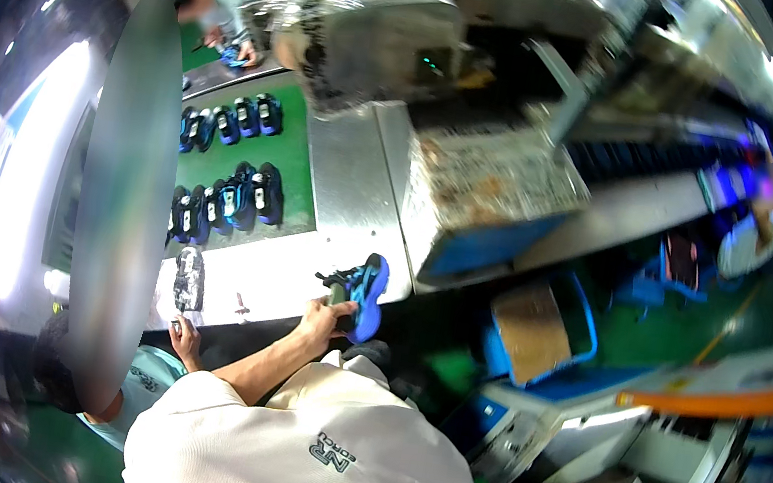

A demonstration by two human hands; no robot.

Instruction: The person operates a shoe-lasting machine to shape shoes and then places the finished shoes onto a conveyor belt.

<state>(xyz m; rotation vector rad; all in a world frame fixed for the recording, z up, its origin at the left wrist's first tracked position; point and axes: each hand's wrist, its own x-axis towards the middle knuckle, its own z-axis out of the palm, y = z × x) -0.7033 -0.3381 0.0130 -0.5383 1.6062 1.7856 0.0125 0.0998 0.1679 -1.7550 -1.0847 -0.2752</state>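
Observation:
My left hand (322, 319) grips a black and bright-blue sports shoe (366, 294) near its ankle opening, with the fingers closed round it. The shoe is tilted, its blue-purple sole facing right, at the front edge of the white worktop (312, 263). My right hand does not show. Further left on the worktop lies a black-and-white mottled slab (190, 278), with a co-worker's hand (186, 341) just below it. A small brownish item (241, 304) sits between that slab and my arm.
Two rows of similar shoes (258, 191) stand on a green conveyor belt (302, 168) at left. Beyond are a film-wrapped machine (368, 36) and a stained box-like housing (498, 178). A blue-framed chair (534, 331) stands at right. A co-worker (144, 380) is close on my left.

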